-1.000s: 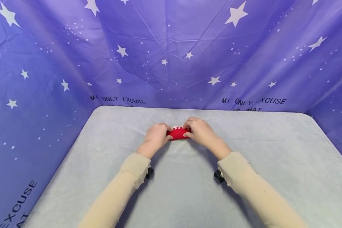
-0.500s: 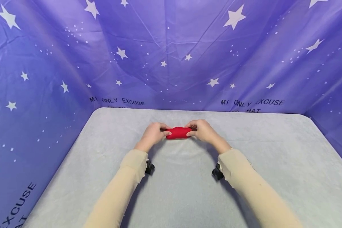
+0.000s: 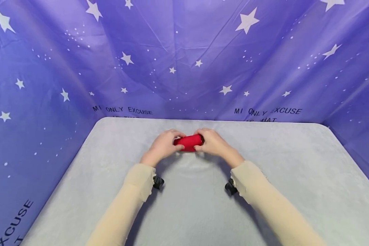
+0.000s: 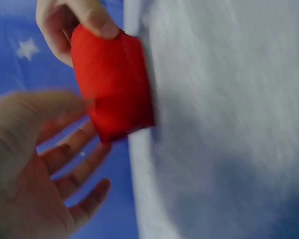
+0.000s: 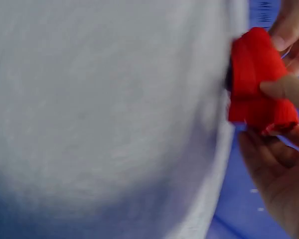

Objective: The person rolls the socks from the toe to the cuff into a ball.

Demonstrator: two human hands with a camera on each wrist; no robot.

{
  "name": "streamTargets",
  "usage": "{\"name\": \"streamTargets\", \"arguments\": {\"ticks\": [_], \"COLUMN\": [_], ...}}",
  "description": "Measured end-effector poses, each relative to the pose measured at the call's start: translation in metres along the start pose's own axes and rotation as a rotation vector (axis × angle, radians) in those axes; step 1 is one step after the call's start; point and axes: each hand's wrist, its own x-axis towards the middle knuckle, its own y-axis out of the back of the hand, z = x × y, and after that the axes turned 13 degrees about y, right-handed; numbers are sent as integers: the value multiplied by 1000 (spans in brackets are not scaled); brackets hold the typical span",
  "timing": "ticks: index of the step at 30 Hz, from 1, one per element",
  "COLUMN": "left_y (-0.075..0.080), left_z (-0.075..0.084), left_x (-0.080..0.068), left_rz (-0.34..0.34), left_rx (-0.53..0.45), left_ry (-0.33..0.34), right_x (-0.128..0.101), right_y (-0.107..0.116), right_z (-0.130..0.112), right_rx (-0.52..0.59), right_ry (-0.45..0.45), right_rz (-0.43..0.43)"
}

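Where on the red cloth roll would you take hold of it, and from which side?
Probably at its two short ends, one hand from each side. The red cloth roll lies crosswise as a short, soft cylinder just above the grey table cover, with both ends exposed. The left hand and right hand already pinch those ends between thumb and fingers, which likely keeps the roll from unwinding.

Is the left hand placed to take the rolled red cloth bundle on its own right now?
Probably yes. The left hand already touches one end of the rolled red cloth bundle, nothing lies between them, and the right hand grips the other end above the grey table cover.
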Motion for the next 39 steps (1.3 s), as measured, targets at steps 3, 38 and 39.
{"name": "streamTargets", "arguments": {"ticks": [3,38,39], "left_y": [-2,-32,-32], "left_z": [19,27,28], "left_x": [-13,-53,-54], "left_rz": [20,-198,-187], "left_rx": [57,-1067,-1068], "left_ry": [-106,-129,-122], "right_x": [-11,-87,-87], "right_y": [12,18,18], "right_z": [-9,-60,-61], "right_rx": [52,402,399], "right_ry": [-9,134,140], "right_rz": [-13,500,508]}}
